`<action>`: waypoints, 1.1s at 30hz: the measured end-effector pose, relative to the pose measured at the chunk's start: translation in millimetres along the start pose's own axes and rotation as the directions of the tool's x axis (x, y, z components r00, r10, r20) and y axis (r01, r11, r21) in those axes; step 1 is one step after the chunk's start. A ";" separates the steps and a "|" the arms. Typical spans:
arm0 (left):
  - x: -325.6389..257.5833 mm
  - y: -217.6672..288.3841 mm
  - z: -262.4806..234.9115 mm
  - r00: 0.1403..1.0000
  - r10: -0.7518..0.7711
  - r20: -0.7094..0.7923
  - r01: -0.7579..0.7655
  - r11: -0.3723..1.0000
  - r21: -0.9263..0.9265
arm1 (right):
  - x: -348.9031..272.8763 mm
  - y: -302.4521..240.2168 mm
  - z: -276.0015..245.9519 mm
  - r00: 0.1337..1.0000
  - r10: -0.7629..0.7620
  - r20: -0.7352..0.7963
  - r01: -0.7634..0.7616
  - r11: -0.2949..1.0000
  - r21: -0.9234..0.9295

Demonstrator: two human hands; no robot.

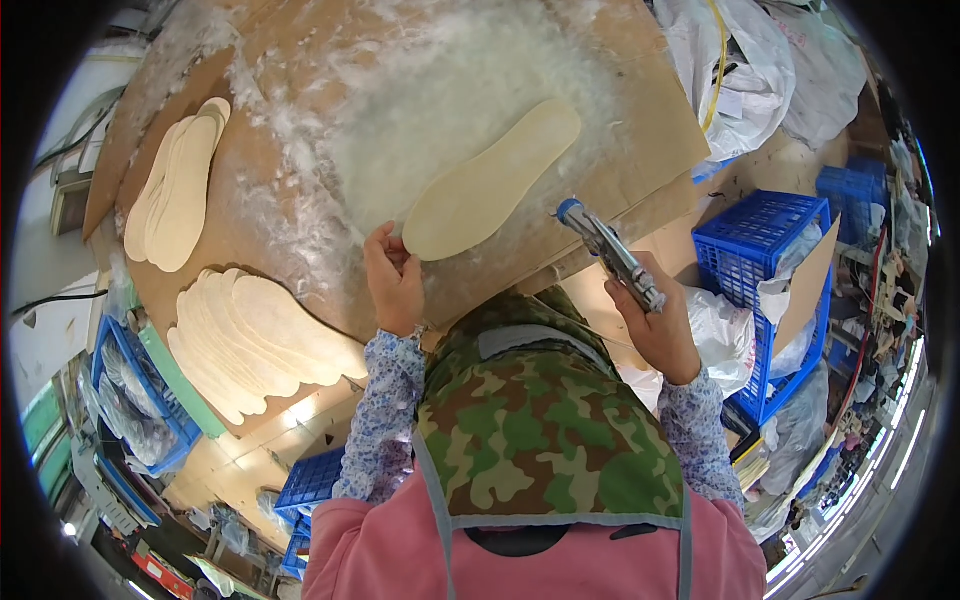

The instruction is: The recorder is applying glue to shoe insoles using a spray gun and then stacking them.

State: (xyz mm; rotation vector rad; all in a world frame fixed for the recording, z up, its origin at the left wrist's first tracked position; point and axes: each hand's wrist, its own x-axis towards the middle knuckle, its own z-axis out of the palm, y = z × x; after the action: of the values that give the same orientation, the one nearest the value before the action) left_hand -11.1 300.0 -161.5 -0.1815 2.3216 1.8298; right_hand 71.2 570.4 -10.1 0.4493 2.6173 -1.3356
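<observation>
A long cream insole (492,185) lies slantwise on the cardboard-covered tabletop (640,185), its narrower end toward me. My left hand (395,285) pinches that near end at its left edge between thumb and fingers. In my right hand (660,325) is a metal spray gun (607,243) with a blue ring at its tip. The tip points toward the insole from the right, and a gap separates them. My fingers wrap round the gun's body; its trigger is hard to make out.
Fanned insoles (255,335) lie at the table's near left corner. A second pile of insoles (175,190) is farther left. Pale fibrous residue (290,130) coats the cardboard. A blue crate (760,235) stands right of the table, below white plastic bags (755,70). Another blue crate (145,395) sits at left.
</observation>
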 end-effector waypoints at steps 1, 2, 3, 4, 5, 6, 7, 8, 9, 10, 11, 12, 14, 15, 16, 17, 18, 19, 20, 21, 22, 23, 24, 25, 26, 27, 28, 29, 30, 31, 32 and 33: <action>-0.2 3.8 1.4 1.000 -0.019 -0.012 0.019 1.000 -0.017 | -2.1 -1.3 1.4 1.000 0.000 0.002 0.000 1.000 0.001; -0.3 5.5 2.4 0.999 -0.038 -0.024 0.037 0.999 -0.033 | -4.3 -2.5 2.9 1.000 -0.005 0.004 0.005 1.000 0.003; -0.2 4.6 2.4 0.999 -0.040 -0.025 0.039 0.999 -0.032 | -6.4 -3.7 4.5 1.000 -0.010 0.006 0.010 1.000 0.006; -0.3 3.4 1.8 0.999 -0.040 -0.024 0.040 0.999 -0.029 | -8.5 -4.6 6.1 1.000 -0.011 0.010 0.011 1.000 0.008; -0.5 2.4 1.1 0.999 -0.041 -0.024 0.040 0.999 -0.027 | -10.6 -5.5 7.5 1.000 -0.020 0.023 0.020 1.000 0.005; -0.7 1.8 0.4 0.999 -0.043 -0.027 0.042 0.999 -0.024 | -12.7 -6.7 8.9 0.999 -0.028 0.036 0.028 1.000 0.003; -0.4 1.1 0.0 0.999 -0.038 -0.027 0.037 0.999 -0.028 | -14.4 -8.5 9.7 0.999 -0.029 0.040 0.029 1.000 0.005; -0.4 0.5 -0.3 0.999 -0.033 -0.026 0.032 0.999 -0.032 | -16.1 -10.8 10.0 0.997 -0.018 0.073 0.019 1.000 -0.004; -0.6 0.4 -0.1 0.999 -0.035 -0.030 0.034 0.999 -0.029 | -17.8 -12.4 11.1 0.994 -0.008 0.106 0.009 1.000 -0.014; -1.1 1.5 -0.4 0.999 -0.036 -0.031 0.035 0.999 -0.025 | -19.4 -13.5 13.4 0.994 -0.010 0.112 0.012 1.000 -0.010; -1.7 2.8 -0.6 0.999 -0.036 -0.033 0.036 0.999 -0.022 | -20.7 -14.7 16.0 0.994 -0.033 0.105 0.032 0.999 0.009; -2.3 4.8 -0.5 0.998 -0.039 -0.040 0.038 0.999 -0.017 | -22.1 -15.5 18.3 0.994 -0.055 0.099 0.053 0.998 0.029; -3.3 7.4 0.4 0.998 -0.051 -0.030 0.050 0.998 -0.031 | -26.2 -12.6 22.4 0.990 -0.095 0.102 0.096 0.995 -0.003; -3.7 6.6 1.0 0.998 -0.054 -0.035 0.053 0.998 -0.027 | -28.3 -11.3 23.9 0.986 -0.133 0.101 0.138 0.990 -0.038; -3.9 5.8 1.1 0.998 -0.045 -0.032 0.044 0.999 -0.024 | -30.2 -11.8 24.5 0.985 -0.136 0.108 0.140 0.990 -0.032; -4.2 5.0 0.7 0.999 -0.036 -0.029 0.036 0.999 -0.021 | -32.1 -13.0 24.4 0.982 -0.107 0.156 0.115 0.993 -0.037; -4.6 4.1 -0.1 0.999 -0.039 -0.035 0.039 0.999 -0.016 | -33.9 -13.6 24.9 0.976 -0.079 0.202 0.089 0.995 -0.044; -4.5 3.0 0.5 0.999 -0.031 -0.032 0.030 0.999 -0.009 | -35.2 -13.4 25.3 0.970 -0.090 0.225 0.106 0.993 -0.058; -4.8 2.1 0.5 0.999 -0.022 -0.029 0.022 1.000 -0.003 | -35.9 -14.2 26.0 0.969 -0.090 0.228 0.105 0.993 -0.057; -5.5 2.0 0.2 0.999 -0.025 -0.030 0.025 1.000 -0.002 | -36.4 -15.9 26.7 0.961 -0.117 0.252 0.132 0.990 -0.044; -6.3 2.9 0.1 0.999 -0.032 -0.034 0.032 0.999 -0.002 | -36.8 -17.7 26.6 0.950 -0.146 0.275 0.160 0.987 -0.030; -7.0 3.2 0.2 0.998 -0.039 -0.038 0.039 0.999 -0.002 | -35.3 -20.7 25.1 0.943 -0.164 0.291 0.175 0.984 -0.013; -7.5 2.7 0.6 0.998 -0.041 -0.040 0.041 0.999 -0.002 | -36.0 -19.2 24.6 0.942 -0.164 0.293 0.175 0.984 -0.013; -7.8 2.2 0.7 0.999 -0.027 -0.042 0.027 1.000 -0.003 | -36.9 -17.1 23.8 0.949 -0.154 0.277 0.167 0.986 -0.025; -8.1 1.8 0.9 0.999 -0.013 -0.043 0.013 1.000 -0.004 | -37.7 -15.2 22.4 0.955 -0.145 0.259 0.159 0.987 -0.037; -8.4 1.8 1.1 0.999 -0.014 -0.044 0.014 1.000 -0.004 | -37.5 -13.7 20.5 0.955 -0.145 0.261 0.160 0.986 -0.037; -8.5 1.8 1.7 0.999 -0.007 -0.048 0.007 1.000 -0.002 | -36.2 -11.5 18.3 0.960 -0.141 0.241 0.151 0.988 -0.025; -8.6 1.9 2.3 0.999 0.001 -0.051 -0.001 1.000 0.000 | -34.9 -9.6 16.3 0.966 -0.137 0.221 0.143 0.990 -0.012; -8.4 1.7 2.6 0.999 0.001 -0.051 -0.001 1.000 0.000 | -33.7 -9.1 14.0 0.966 -0.138 0.221 0.144 0.990 -0.012; -8.2 1.2 2.8 0.998 -0.002 -0.060 0.002 1.000 -0.001 | -32.2 -9.5 10.9 0.969 -0.130 0.208 0.136 0.991 -0.014; -8.3 1.6 3.4 0.998 -0.005 -0.068 0.005 1.000 -0.003 | -30.9 -9.1 7.8 0.973 -0.122 0.196 0.128 0.992 -0.016; -8.9 2.9 4.1 0.998 -0.004 -0.070 0.004 1.000 -0.002 | -30.1 -5.9 2.7 0.970 -0.073 0.233 0.082 0.996 -0.031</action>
State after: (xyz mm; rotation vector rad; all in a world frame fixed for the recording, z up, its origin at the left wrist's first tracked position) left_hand -2.7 304.6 -157.7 -0.2544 2.3635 1.8524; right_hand 97.5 559.3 1.3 0.1736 2.4854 -1.2693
